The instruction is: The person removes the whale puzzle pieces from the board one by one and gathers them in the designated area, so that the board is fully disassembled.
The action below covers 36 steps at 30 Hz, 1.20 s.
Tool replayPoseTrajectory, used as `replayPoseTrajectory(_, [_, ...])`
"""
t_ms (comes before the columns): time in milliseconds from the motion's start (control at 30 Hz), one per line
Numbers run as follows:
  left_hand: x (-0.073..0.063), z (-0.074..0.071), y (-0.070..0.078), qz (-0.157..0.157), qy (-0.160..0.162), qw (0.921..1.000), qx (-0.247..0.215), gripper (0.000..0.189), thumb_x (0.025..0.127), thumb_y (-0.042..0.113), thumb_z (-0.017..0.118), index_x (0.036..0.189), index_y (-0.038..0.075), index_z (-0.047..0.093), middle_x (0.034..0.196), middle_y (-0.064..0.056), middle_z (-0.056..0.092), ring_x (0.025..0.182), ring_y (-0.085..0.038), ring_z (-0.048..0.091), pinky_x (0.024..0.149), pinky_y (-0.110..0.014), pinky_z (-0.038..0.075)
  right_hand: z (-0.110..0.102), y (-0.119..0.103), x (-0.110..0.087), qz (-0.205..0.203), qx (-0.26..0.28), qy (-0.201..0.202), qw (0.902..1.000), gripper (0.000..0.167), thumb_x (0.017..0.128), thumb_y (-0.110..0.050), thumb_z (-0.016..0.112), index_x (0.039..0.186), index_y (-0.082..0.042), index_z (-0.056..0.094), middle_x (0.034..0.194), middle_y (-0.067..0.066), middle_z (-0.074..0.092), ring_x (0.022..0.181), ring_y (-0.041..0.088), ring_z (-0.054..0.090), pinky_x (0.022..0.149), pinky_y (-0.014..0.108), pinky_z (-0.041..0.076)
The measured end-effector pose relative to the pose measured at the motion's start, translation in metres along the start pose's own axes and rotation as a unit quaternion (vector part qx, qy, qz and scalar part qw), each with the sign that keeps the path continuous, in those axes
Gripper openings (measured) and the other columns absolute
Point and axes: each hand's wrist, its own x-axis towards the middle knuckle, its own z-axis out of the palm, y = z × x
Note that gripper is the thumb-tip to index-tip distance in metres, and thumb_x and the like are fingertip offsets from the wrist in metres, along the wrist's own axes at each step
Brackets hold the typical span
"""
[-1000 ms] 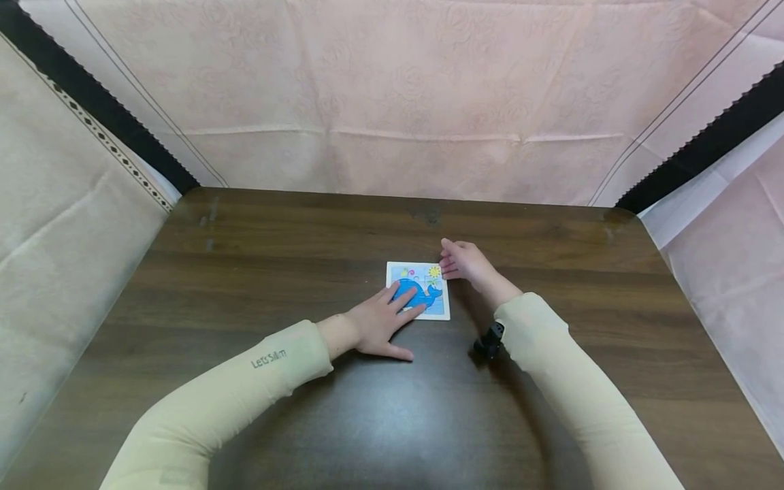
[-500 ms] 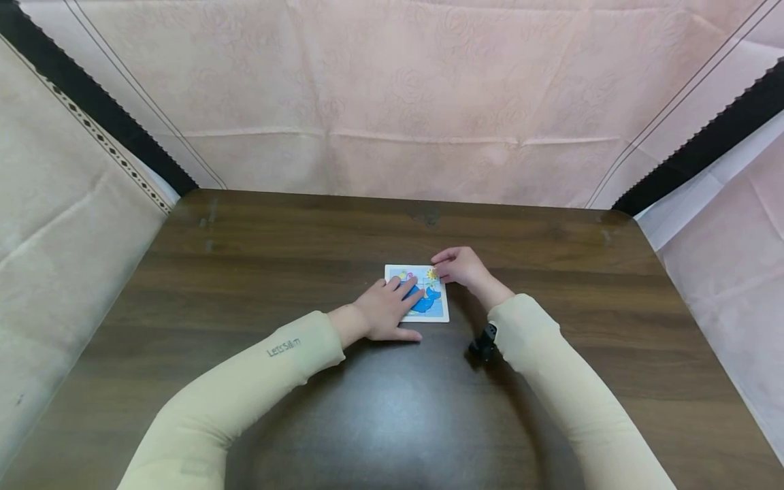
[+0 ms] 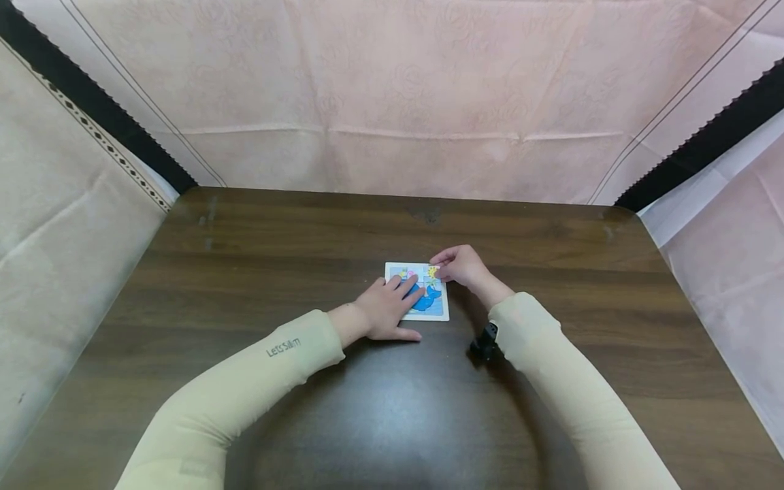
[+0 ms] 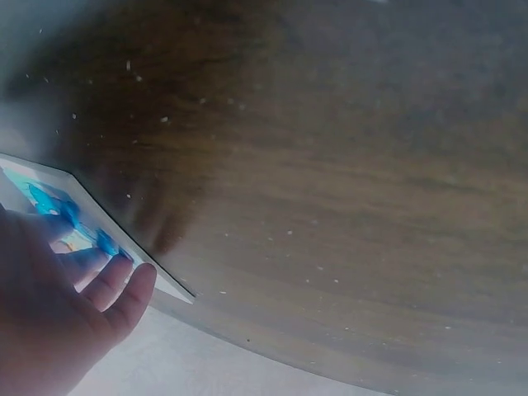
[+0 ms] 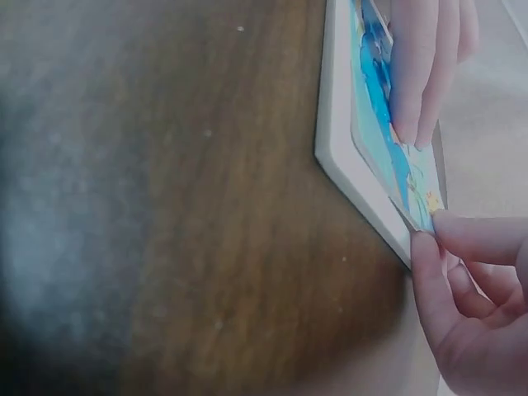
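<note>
A square jigsaw puzzle (image 3: 427, 307) with a white border and a blue whale picture lies on the table. Across its left part my left hand (image 3: 387, 309) rests with spread fingers, covering much of the whale; its thumb lies off the near edge. At the far right corner my right hand (image 3: 464, 267) pinches the edge of a puzzle piece (image 5: 419, 210) with a yellow sun between thumb and finger. The right wrist view shows that piece close to the white border (image 5: 346, 177); how far it is raised I cannot tell. Left-hand fingers (image 4: 124, 297) also show over the puzzle in the left wrist view.
The brown wooden table (image 3: 275, 231) surrounds the puzzle on all sides. Pale pink cloth (image 3: 392, 102) hangs beyond the far edge, with more cloth at both sides. A small black device (image 3: 484, 342) sits at my right wrist.
My left hand has slid slightly right and away from me over the puzzle. The right hand has moved left onto the corner, its thumb and finger closing on the sun piece.
</note>
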Motion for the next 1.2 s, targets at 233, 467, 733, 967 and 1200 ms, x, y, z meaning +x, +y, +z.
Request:
replayPoseTrajectory(233, [0.0, -0.0012, -0.0013, 0.003, 0.001, 0.9999, -0.016, 0.087, 0.084, 0.074, 0.035, 0.151, 0.021, 0.017, 0.158, -0.006, 0.014, 0.141, -0.029, 0.023, 0.109, -0.046, 0.031, 0.0014, 0.0027, -0.0011, -0.026, -0.021, 0.011, 0.9994, 0.023, 0.086, -0.004, 0.064, 0.109, -0.001, 0.067, 0.106, 0.018, 0.063, 0.088, 0.024, 0.063, 0.083, 0.033, 0.055])
replayPoseTrajectory(467, [0.0001, -0.003, -0.002, 0.0, -0.005, 0.9995, -0.03, 0.087, 0.084, 0.075, 0.035, 0.151, 0.022, 0.017, 0.159, -0.006, 0.012, 0.142, -0.029, 0.021, 0.11, -0.047, 0.029, 0.0025, 0.0037, -0.0029, -0.043, -0.04, 0.016, 0.9982, 0.022, 0.086, -0.004, 0.064, 0.108, -0.002, 0.067, 0.104, 0.016, 0.063, 0.086, 0.024, 0.059, 0.079, 0.032, 0.055])
replayPoseTrajectory(733, [-0.0002, -0.0023, -0.004, 0.003, -0.007, 0.9992, -0.039, 0.084, 0.085, 0.073, 0.036, 0.151, 0.024, 0.017, 0.159, -0.003, 0.013, 0.142, -0.028, 0.022, 0.11, -0.047, 0.029, 0.0017, 0.0018, -0.0006, -0.036, -0.073, -0.009, 0.9967, 0.024, 0.087, -0.006, 0.064, 0.11, -0.002, 0.067, 0.109, 0.017, 0.063, 0.088, 0.024, 0.061, 0.082, 0.033, 0.054])
replayPoseTrajectory(967, [0.0011, -0.0004, -0.0039, 0.001, -0.005, 0.999, -0.044, 0.085, 0.084, 0.074, 0.036, 0.151, 0.024, 0.018, 0.159, -0.004, 0.013, 0.142, -0.03, 0.021, 0.11, -0.048, 0.03, 0.0039, 0.0012, -0.0026, -0.04, -0.086, 0.005, 0.9955, 0.023, 0.086, -0.006, 0.064, 0.108, -0.002, 0.068, 0.107, 0.017, 0.064, 0.086, 0.025, 0.059, 0.078, 0.031, 0.054])
replayPoseTrajectory(1200, [0.0028, -0.0001, -0.0035, -0.005, -0.009, 0.9985, -0.053, 0.085, 0.084, 0.074, 0.037, 0.151, 0.025, 0.018, 0.159, -0.003, 0.012, 0.143, -0.03, 0.02, 0.111, -0.049, 0.028, 0.0039, -0.0006, -0.0035, -0.044, -0.1, 0.012, 0.994, 0.022, 0.086, -0.006, 0.064, 0.108, -0.003, 0.069, 0.109, 0.017, 0.064, 0.09, 0.026, 0.057, 0.079, 0.032, 0.053])
